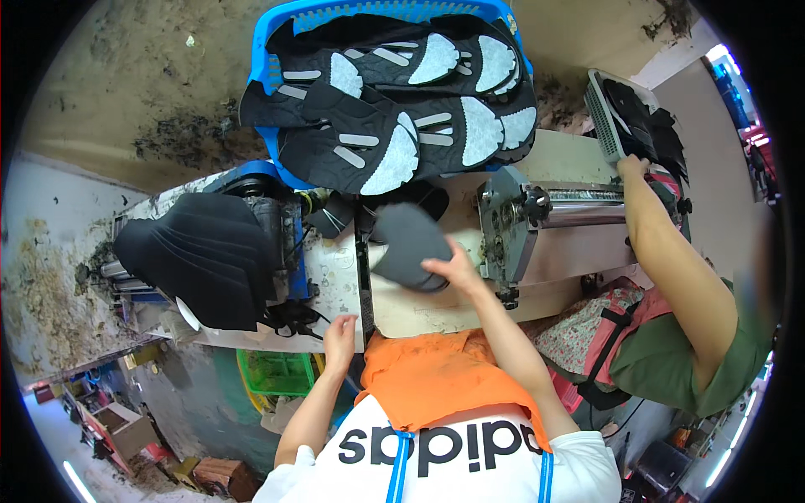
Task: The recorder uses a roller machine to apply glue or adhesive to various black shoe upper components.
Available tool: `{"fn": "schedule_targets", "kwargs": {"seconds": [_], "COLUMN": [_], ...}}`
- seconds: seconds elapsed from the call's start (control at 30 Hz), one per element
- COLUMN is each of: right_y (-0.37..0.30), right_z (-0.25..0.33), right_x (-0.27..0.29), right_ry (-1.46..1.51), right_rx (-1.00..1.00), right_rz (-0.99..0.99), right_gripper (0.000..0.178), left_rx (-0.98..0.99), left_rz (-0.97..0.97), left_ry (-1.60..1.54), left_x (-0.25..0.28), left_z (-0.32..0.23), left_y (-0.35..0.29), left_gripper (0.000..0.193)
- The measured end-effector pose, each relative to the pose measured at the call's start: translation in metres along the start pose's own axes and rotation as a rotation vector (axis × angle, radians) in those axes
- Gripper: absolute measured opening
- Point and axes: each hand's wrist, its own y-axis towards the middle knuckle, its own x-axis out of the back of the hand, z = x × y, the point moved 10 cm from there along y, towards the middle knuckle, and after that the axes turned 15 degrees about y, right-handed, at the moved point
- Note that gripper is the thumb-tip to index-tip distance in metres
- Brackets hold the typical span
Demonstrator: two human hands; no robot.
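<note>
My right hand point(454, 267) grips the lower right edge of a flat dark grey piece with rounded ends point(409, 243), holding it over the worktable; motion blurs the piece a little. At the table's front edge, my left hand point(340, 337) has its fingers curled together. Whether anything is between them cannot be made out. Just left of those fingers lies a tangle of thin black straps point(293, 320). A fanned stack of black sheet pieces point(197, 256) rests on the blue machine to the left.
A blue basket point(262, 63) at the back overflows with black shoe uppers point(360, 147) bearing pale grey patches. Right of centre stands a metal roller machine point(579, 216). Beyond it, a co-worker's hand point(635, 166) reaches beside a pale basket point(605, 117) of black pieces. Below the table sits a green crate point(272, 373).
</note>
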Motion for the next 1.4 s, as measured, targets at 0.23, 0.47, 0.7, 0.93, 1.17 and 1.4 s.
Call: {"fn": "schedule_targets", "kwargs": {"seconds": [0.23, 0.47, 0.7, 0.93, 1.17, 1.4], "right_y": [-0.008, -0.018, -0.062, -0.093, -0.042, -0.063], "right_z": [0.015, -0.012, -0.020, -0.074, -0.014, -0.059], "right_x": [0.049, -0.035, -0.104, -0.092, -0.022, 0.018], "right_ry": [-0.515, 0.516, 0.124, -0.755, -0.759, -1.033], "right_rx": [0.327, -0.009, 0.125, -0.539, 0.289, -0.024], "right_rz": [-0.699, -0.112, 0.096, 0.527, -0.022, -0.085], "right_gripper": [0.094, 0.065, 0.068, 0.037, 0.020, 0.032], "left_rx": [-0.132, -0.649, -0.167, -0.682, -1.119, -1.054], "left_rz": [0.480, 0.304, 0.338, -0.587, -0.606, -0.491], "left_ry": [-0.334, -0.358, -0.760, 0.296, 0.596, 0.207], "left_x": [-0.060, -0.054, -0.059, 0.036, 0.019, 0.080], "left_z": [-0.145, -0.215, -0.176, -0.217, -0.308, -0.286], "left_y": [0.011, -0.062, -0.026, 0.058, 0.100, 0.077], "left_gripper": [0.029, 0.073, 0.079, 0.059, 0.048, 0.038]}}
